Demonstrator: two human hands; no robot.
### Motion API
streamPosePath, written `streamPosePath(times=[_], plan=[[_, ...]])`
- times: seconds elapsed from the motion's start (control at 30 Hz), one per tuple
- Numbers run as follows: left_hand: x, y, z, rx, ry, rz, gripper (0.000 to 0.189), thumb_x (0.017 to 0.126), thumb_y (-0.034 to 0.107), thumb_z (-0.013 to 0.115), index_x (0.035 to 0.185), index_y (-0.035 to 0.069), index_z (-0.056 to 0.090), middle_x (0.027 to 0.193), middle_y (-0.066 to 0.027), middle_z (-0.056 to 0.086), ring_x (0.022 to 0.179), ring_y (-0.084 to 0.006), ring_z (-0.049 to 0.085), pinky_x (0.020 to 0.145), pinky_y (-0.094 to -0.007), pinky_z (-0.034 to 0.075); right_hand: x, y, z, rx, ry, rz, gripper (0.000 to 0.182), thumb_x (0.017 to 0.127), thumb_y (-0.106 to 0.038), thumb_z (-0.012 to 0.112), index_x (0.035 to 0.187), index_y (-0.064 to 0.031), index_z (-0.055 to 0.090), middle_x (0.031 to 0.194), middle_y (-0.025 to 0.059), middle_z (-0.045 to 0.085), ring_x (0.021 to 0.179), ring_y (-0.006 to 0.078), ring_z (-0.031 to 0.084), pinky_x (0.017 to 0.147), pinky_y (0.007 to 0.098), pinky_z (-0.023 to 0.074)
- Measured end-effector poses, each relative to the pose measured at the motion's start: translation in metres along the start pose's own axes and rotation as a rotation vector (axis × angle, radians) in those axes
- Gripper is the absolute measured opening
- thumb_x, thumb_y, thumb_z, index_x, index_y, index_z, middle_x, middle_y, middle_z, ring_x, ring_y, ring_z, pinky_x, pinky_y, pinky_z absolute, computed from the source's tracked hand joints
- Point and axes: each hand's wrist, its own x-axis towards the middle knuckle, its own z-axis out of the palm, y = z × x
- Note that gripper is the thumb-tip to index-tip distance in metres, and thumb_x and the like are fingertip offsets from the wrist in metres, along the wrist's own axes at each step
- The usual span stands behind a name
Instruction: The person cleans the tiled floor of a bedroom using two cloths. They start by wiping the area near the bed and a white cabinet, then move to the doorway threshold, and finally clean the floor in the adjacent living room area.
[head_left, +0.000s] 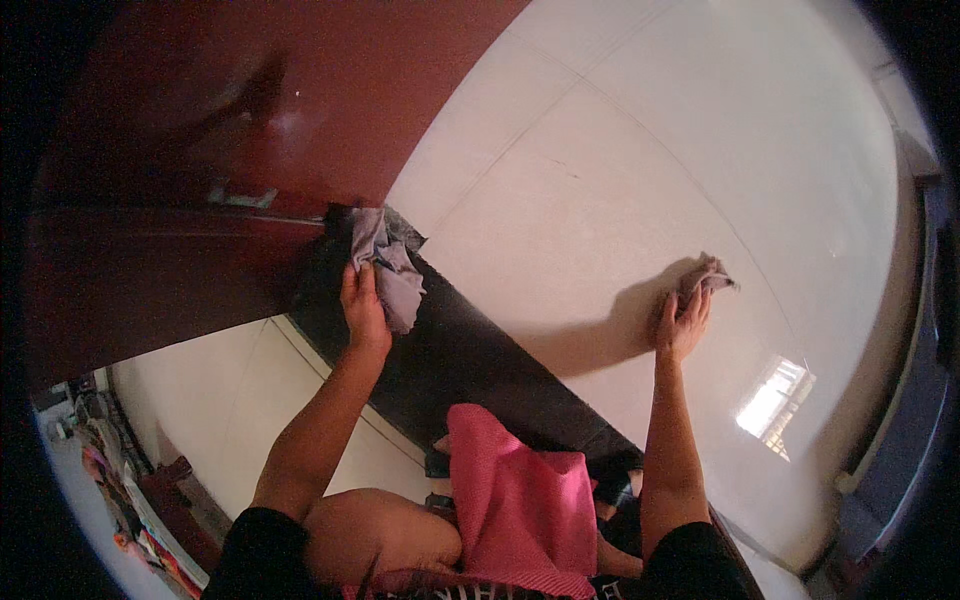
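Note:
My left hand (367, 304) grips a crumpled grey cloth (402, 289) near the lower edge of a dark red door (315, 127), above a black stone threshold (465, 337). Out to the right, my right hand (686, 322) presses a bunched greyish cloth (706, 276) on the glossy pale tiled floor (570, 187). A pink textured cloth (517, 502) is draped over my lap, between my two forearms.
The threshold strip runs diagonally beneath me, with pale floor on both sides. At the lower left lie colourful fabric-like items (135, 525), too blurred to name. A bluish-grey long object (900, 450) stands along the right rim. Light reflects off the floor at right.

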Motion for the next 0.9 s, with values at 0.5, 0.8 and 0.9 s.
streamPosePath(times=[0.5,0.8,0.9], plan=[[-0.016,0.049,-0.041,-0.014,0.157,-0.033,0.050,0.096,0.031,0.049,0.140,0.009,0.037,0.134,-0.0110,0.045,0.118,-0.0262,0.046,0.099,-0.0407,0.038,-0.151,-0.285,0.132,0.090,-1.283,-0.503,0.034,0.094,-0.027,0.045,0.121,-0.0102,0.056,0.117,0.0127,0.057,0.114,0.0285,0.052,0.100,0.0421,0.0389],[-0.026,0.045,-0.026,-0.103,0.149,-0.059,0.044,0.097,0.029,0.049,0.135,0.008,0.043,0.129,-0.0094,0.049,0.114,-0.0232,0.049,0.096,-0.0374,0.040,-0.166,-0.264,0.082,1.067,-1.193,-0.222,0.029,0.083,-0.012,0.058,0.111,-0.0088,0.064,0.108,0.0123,0.064,0.091,0.0306,0.063,0.079,0.0406,0.0515],[-0.024,0.046,-0.022,-0.081,0.099,-0.034,0.041,0.097,0.028,0.049,0.133,0.008,0.045,0.128,-0.0094,0.050,0.113,-0.0230,0.050,0.096,-0.0371,0.041,-0.054,-0.204,0.017,0.892,-1.106,0.425,0.030,0.083,-0.003,0.051,0.110,-0.0031,0.063,0.078,0.0070,0.064,0.060,0.0180,0.059,0.053,0.0308,0.0509]])
